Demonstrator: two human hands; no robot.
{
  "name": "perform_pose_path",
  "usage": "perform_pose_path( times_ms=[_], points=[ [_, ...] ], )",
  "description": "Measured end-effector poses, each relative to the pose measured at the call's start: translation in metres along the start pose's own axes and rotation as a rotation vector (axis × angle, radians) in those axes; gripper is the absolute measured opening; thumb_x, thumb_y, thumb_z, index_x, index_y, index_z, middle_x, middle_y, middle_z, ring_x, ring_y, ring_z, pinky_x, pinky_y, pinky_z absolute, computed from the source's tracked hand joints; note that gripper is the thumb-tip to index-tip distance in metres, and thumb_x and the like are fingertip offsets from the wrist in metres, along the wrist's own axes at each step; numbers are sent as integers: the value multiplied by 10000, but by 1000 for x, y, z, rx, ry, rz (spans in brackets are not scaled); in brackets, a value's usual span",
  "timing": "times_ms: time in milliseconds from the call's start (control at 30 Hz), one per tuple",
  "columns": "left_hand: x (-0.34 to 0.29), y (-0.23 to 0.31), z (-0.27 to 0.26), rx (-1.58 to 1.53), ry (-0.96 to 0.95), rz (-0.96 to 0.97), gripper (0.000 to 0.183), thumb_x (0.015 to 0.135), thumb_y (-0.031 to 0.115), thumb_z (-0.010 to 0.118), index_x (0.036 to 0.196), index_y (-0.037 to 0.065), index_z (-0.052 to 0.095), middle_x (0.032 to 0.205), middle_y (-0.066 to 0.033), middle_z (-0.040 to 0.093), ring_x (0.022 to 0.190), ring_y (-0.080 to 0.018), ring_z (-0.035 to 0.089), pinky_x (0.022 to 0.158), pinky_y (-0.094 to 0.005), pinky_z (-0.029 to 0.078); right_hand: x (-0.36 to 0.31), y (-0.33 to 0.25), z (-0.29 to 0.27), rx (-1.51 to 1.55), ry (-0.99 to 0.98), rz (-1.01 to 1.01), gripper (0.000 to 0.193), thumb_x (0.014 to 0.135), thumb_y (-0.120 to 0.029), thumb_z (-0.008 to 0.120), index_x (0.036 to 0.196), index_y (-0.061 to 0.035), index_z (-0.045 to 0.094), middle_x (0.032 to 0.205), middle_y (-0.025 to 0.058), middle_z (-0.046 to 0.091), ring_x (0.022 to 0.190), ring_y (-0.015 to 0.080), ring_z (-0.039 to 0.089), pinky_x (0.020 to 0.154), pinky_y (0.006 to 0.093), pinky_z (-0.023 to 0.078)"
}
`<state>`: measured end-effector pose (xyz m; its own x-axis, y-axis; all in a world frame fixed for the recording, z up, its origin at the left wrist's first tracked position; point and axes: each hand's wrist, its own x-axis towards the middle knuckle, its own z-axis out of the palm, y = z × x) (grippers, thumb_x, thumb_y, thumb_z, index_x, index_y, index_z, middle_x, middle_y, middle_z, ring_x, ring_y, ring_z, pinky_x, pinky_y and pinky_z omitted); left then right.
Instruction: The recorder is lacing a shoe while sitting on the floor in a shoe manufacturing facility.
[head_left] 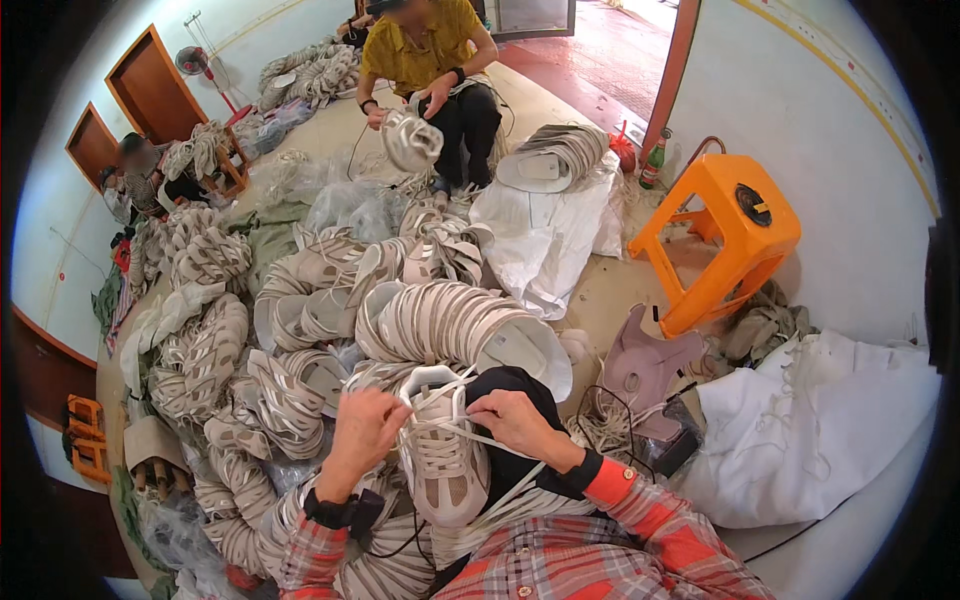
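A beige and white shoe upper (pixel 450 478) rests across my lap, toe toward me, with flat pale laces crossing its front. My left hand (pixel 366 428) is closed at the left edge of its collar, fingertips pinched on a shoelace. On the other side, my right hand (pixel 515 424) pinches the shoelace (pixel 478 436) near the top eyelets. A long lace end trails below my right hand. Just beyond my hands lies a nested row of shoe uppers (pixel 440 325).
Piles of nested uppers (pixel 205 345) spread to the left. An orange stool (pixel 725 215) stands right, beyond a white sack (pixel 800 440). Ahead, a person in a yellow shirt (pixel 420 55) handles another upper (pixel 410 140). Loose cords and a mauve piece (pixel 645 360) lie right.
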<state>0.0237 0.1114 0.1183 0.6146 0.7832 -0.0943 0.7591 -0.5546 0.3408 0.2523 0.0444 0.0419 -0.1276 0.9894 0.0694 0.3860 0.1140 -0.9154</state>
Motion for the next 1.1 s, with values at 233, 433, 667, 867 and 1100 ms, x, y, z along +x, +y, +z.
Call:
perform_pose_path(
  times_ms=[233, 433, 667, 867, 1100],
  points=[
    [29, 15, 49, -277, 146, 136, 145, 788, 183, 582, 779, 64, 665, 759, -127, 589, 759, -320, 560, 672, -423, 407, -1, -2, 20, -207, 108, -21, 90, 819, -99, 560, 858, -22, 584, 807, 155, 549, 736, 350, 554, 672, 413, 459],
    [32, 14, 50, -298, 48, 28, 157, 760, 162, 593, 822, 41, 672, 793, -160, 609, 795, -337, 560, 720, -410, 432, 3, -12, 17, -409, -49, 73, 130, 772, -55, 537, 893, -22, 504, 861, 179, 512, 762, 380, 560, 658, 458, 456],
    [31, 17, 52, -489, 27, -57, 134, 697, 136, 636, 802, 72, 690, 730, -129, 596, 754, -312, 565, 688, -403, 399, 12, -8, 19, -423, -60, -57, 168, 753, -77, 559, 880, 1, 481, 850, 203, 534, 725, 392, 579, 618, 475, 464],
    [38, 12, 57, -149, 26, 221, 117, 681, 128, 647, 781, 68, 636, 762, -95, 576, 806, -281, 545, 712, -391, 391, 19, -18, 18, -281, -86, 143, 201, 775, -110, 573, 919, -17, 468, 867, 214, 552, 778, 395, 583, 637, 472, 470],
    [45, -5, -3, 417, 105, 352, 110, 625, 87, 590, 728, 51, 572, 746, -103, 542, 772, -267, 523, 702, -368, 397, -12, -26, -5, -567, 13, -335, 103, 678, -119, 611, 743, -46, 577, 821, 105, 508, 802, 290, 504, 672, 389, 399]
  ],
)
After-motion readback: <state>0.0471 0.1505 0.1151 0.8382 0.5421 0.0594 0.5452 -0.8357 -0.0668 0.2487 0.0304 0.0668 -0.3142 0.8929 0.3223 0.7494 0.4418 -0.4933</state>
